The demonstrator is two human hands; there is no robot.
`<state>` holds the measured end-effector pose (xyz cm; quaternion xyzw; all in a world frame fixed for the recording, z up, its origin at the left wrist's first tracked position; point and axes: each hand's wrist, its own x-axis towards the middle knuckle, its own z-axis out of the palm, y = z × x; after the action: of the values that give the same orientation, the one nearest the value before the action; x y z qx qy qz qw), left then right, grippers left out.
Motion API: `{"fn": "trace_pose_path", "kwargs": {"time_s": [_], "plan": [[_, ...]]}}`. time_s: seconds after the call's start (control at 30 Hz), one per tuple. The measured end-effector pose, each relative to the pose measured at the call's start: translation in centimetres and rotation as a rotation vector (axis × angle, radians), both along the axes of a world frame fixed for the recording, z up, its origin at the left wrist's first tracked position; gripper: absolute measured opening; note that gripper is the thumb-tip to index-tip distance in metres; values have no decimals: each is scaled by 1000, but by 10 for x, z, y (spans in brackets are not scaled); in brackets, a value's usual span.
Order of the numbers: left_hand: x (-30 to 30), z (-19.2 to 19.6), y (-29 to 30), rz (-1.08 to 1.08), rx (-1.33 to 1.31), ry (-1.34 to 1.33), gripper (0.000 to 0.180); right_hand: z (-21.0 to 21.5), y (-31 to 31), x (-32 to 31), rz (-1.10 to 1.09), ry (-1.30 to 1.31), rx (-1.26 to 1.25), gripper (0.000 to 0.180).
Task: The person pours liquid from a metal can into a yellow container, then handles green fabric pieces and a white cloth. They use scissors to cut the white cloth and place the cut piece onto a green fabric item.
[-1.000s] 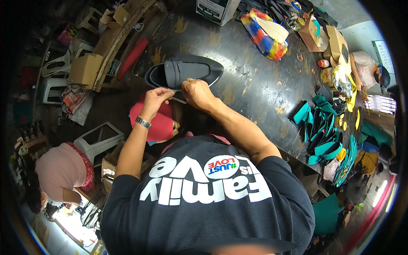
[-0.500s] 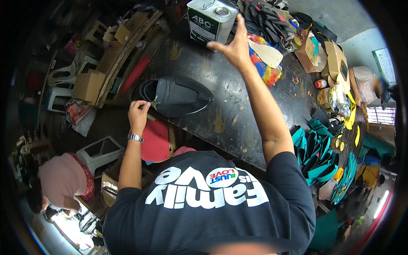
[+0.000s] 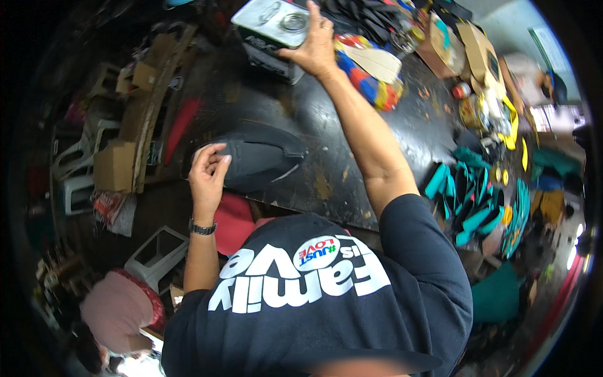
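A black shoe (image 3: 264,158) lies on its sole on the dark table (image 3: 348,188), toe pointing right. My left hand (image 3: 208,168) is at its heel end, covering the opening. Its fingers are bent, with the thumb and forefinger a little apart, and nothing shows between them. At the far side of the table, my right hand (image 3: 316,47) grips the right side of a rectangular metal can (image 3: 270,28). The thumb is on the can's front and the fingers reach along its side. The can has a silver top with a round cap and a dark label, and looks tilted.
Right of the can lie a colourful bag (image 3: 377,88) and a pale sole-shaped piece (image 3: 375,65). Cardboard boxes (image 3: 443,47) and teal strips (image 3: 468,204) fill the right side. A person (image 3: 527,72) is beyond; another person (image 3: 116,311) bends at lower left near a white stool (image 3: 151,257).
My right hand has come down onto the can from beside it, and the can now leans. My left hand has opened from a pinch at the shoe's heel. The view has shifted.
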<state>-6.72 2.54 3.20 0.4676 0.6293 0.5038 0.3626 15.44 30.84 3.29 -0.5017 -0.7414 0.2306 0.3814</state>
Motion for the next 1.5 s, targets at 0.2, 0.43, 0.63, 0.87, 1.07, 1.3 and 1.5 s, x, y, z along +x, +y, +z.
{"fn": "trace_pose_path", "kwargs": {"time_s": [0.2, 0.43, 0.63, 0.87, 1.07, 1.3, 1.5], "plan": [[98, -11, 35, -299, 56, -58, 63, -1, -110, 67, -80, -45, 139, 135], [174, -13, 13, -768, 112, 122, 90, 18, -248, 170, -293, 0, 41, 134], [226, -26, 32, -1098, 50, -129, 122, 33, -366, 189, -620, 82, -85, 137], [278, -52, 73, -1041, 23, -232, 125, -9, -394, 291, -670, 911, -312, 60], [290, -68, -22, -761, 84, 116, 121, -65, -356, 394, -585, 563, -379, 94], [331, -62, 0, -494, -44, 42, 38, -55, -311, 342, -153, 297, -329, 94], [248, -50, 20, -644, -46, -122, 41, -9, -369, 328, -151, 313, -155, 109]]}}
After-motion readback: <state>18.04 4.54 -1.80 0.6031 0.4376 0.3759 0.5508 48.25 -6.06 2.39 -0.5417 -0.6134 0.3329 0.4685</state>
